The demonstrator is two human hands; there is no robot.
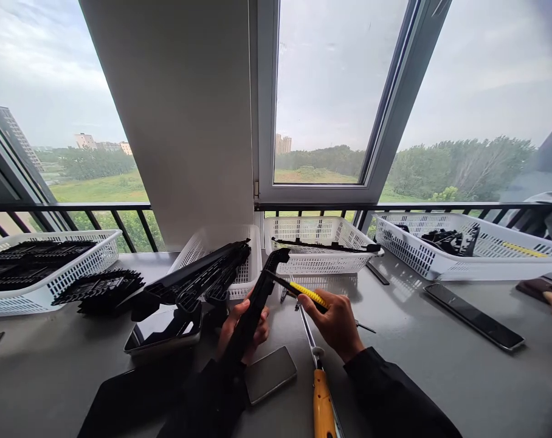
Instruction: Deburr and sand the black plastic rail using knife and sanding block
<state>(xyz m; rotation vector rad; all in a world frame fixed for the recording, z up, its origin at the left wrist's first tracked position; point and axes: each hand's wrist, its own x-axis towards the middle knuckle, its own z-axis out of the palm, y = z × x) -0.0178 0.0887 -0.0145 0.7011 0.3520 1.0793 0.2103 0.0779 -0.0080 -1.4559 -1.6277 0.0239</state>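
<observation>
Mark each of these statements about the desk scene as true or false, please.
1. The left hand holds a long black part. True.
2. The right hand holds a red hammer. False: it holds a thin tool with a yellow grip, its tip at the black part.
3. A yellow-handled screwdriver lies on the table below the right hand. True.
4. The basket behind the hands is blue. False: it is white.
5. A phone lies on the table near the left wrist. True.
6. The left basket holds yellow parts. False: it holds black parts.
</observation>
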